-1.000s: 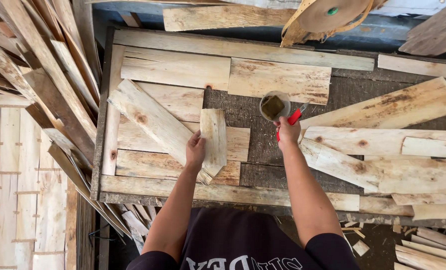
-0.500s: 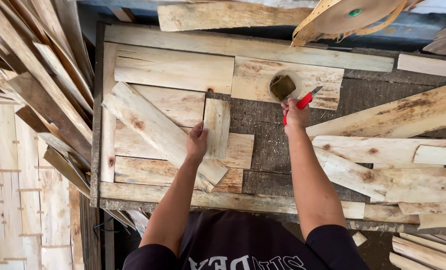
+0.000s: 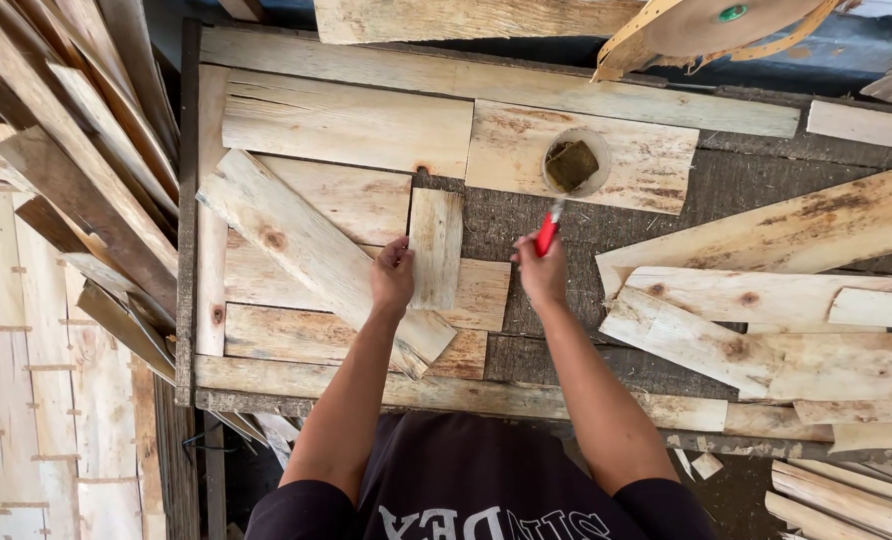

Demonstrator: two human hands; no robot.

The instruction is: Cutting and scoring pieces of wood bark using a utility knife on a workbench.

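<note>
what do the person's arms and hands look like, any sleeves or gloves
Both arms are bare from the upper arm down, with no gloves on the left hand or right hand. No watch, rings or bands show. Short dark sleeves cover the shoulders, part of a dark shirt with pale lettering.

Bright, even daylight covers the scene, and the pale wood boards (image 3: 346, 125) look almost washed out where they catch it most. Shadows are soft and short: a thin dark edge under each overlapping plank and a faint one beneath both forearms. No hard glare shows. The dark worktop (image 3: 726, 190) holds its grain clearly. Focus is sharp across the middle, while the planks at the left edge (image 3: 56, 170) fan out with wide-angle stretch.
</note>
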